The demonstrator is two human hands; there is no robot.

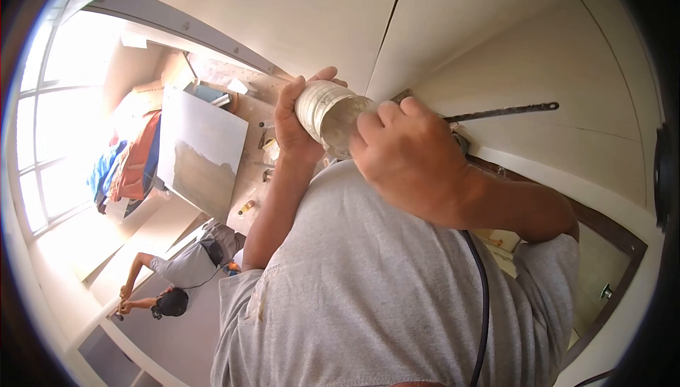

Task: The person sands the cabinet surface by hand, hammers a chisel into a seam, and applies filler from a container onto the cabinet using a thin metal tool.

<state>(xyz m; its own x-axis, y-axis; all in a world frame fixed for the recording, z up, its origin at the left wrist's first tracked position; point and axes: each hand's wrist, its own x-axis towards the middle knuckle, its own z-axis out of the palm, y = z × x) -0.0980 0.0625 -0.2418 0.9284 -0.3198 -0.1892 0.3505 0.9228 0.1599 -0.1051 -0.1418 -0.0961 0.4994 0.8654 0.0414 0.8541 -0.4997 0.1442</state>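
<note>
My left hand (294, 121) is wrapped round a cloudy, ribbed plastic jar (315, 107), which lies tilted with its open mouth facing right. A pale coating shows on the jar's inside wall. My right hand (418, 157) is closed, its fingers curled at the mouth of the jar. From behind that hand a dark, narrow hacksaw blade (506, 112) with a hole in its end sticks out to the right, in line with the jar. The fingers hide the blade's other end and how it is gripped.
Pale panels (283, 12) stand close in front and to the right. A white board (202, 150) with a grey patch, piled bags (138, 157) and small items are at left. A co-worker (188, 266) bends at lower left. A black cable (482, 302) hangs over my shirt.
</note>
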